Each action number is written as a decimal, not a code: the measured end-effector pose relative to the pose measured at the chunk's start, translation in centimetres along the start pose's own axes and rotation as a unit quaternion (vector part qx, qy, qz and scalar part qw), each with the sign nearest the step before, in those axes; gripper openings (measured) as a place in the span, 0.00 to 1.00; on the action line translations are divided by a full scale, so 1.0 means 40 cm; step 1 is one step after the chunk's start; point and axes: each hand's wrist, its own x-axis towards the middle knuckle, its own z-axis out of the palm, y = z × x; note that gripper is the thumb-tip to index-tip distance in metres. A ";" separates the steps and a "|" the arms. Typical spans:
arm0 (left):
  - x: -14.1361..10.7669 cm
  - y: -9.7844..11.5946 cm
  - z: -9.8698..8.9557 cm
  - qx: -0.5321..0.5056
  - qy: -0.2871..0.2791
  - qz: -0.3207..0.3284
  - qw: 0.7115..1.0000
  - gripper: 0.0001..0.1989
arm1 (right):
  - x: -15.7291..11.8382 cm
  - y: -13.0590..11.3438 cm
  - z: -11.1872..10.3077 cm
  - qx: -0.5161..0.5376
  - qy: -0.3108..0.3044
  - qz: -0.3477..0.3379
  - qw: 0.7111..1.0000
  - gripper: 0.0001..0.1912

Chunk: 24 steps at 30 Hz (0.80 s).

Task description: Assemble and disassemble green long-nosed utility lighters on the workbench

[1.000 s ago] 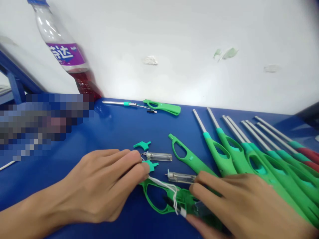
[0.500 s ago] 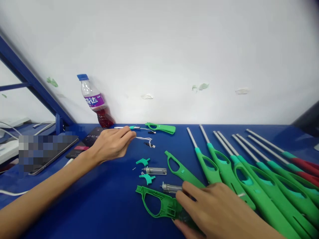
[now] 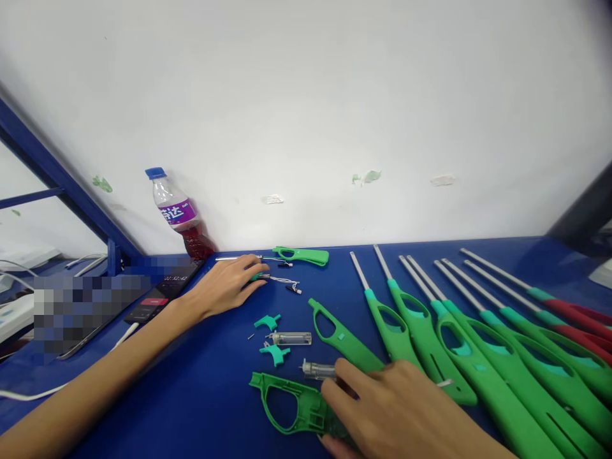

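Note:
My left hand (image 3: pixel 232 284) rests at the back of the table, thumb and fingers apart around a lighter tube with a teal collar (image 3: pixel 259 276). White wires with a black connector (image 3: pixel 293 289) trail from it to the right. In front, my right hand (image 3: pixel 387 401) is closed on the lower end of an open green lighter shell half (image 3: pixel 313 408), inside facing up. Beside its fingers lies a clear fuel tank (image 3: pixel 318 370). Another clear tank (image 3: pixel 291 338) lies between two teal triggers (image 3: pixel 268 322). Behind it is another green shell half (image 3: pixel 347 335).
Several assembled green lighters (image 3: pixel 482 376) and red-handled ones (image 3: pixel 581 315) lie in a row at the right. Near the wall are a green shell piece (image 3: pixel 306 256) and a drink bottle (image 3: pixel 179 217). Phones (image 3: pixel 160 296) and a white cable (image 3: pixel 125 335) lie left.
My left hand has lowered to the table, its pinch has loosened, and the tube's wires have shifted right. My right hand stays on the shell half. The view has tilted slightly.

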 end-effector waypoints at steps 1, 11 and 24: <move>-0.009 -0.005 0.003 -0.014 -0.001 -0.006 1.000 0.13 | 0.000 0.000 -0.001 -0.001 0.000 0.002 1.000 0.26; 0.006 -0.050 0.056 -0.065 0.003 -0.081 0.995 0.15 | 0.003 -0.004 0.001 -0.004 -0.001 -0.005 1.000 0.25; 0.024 -0.089 0.072 -0.065 -0.006 -0.125 0.990 0.17 | -0.002 -0.003 0.011 -0.010 -0.004 -0.013 1.000 0.29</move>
